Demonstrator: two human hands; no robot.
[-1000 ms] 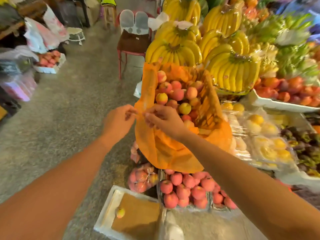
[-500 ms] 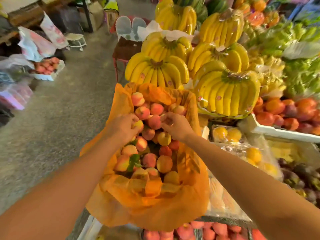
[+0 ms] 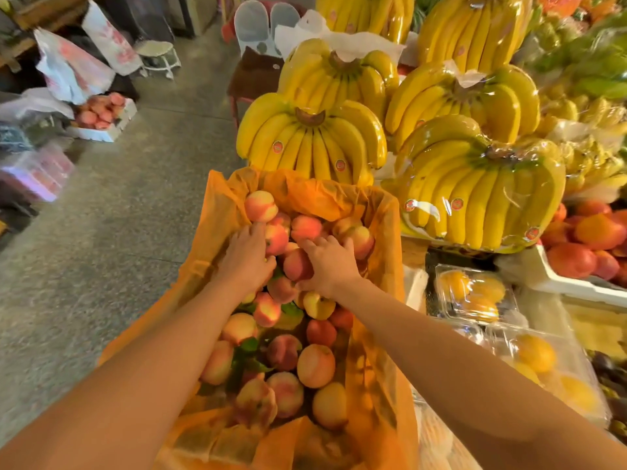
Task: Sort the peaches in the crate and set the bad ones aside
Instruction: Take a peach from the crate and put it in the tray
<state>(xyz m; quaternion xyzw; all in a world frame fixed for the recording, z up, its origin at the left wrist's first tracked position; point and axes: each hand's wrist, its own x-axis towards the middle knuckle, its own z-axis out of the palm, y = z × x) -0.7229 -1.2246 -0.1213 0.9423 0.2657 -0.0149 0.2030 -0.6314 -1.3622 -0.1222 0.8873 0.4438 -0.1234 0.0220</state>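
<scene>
Bare left hand (image 3: 245, 262), right hand (image 3: 330, 268), forearms (image 3: 176, 347)

Bright, warm, even light from overhead. Glare streaks on plastic wrap (image 3: 428, 207) over bananas (image 3: 481, 212). Soft shadows in gaps between peaches (image 3: 315, 366). Centre sharp. Motion blur along left edge and top right corner. Wide-angle stretch toward lower corners. Colours saturated.
</scene>
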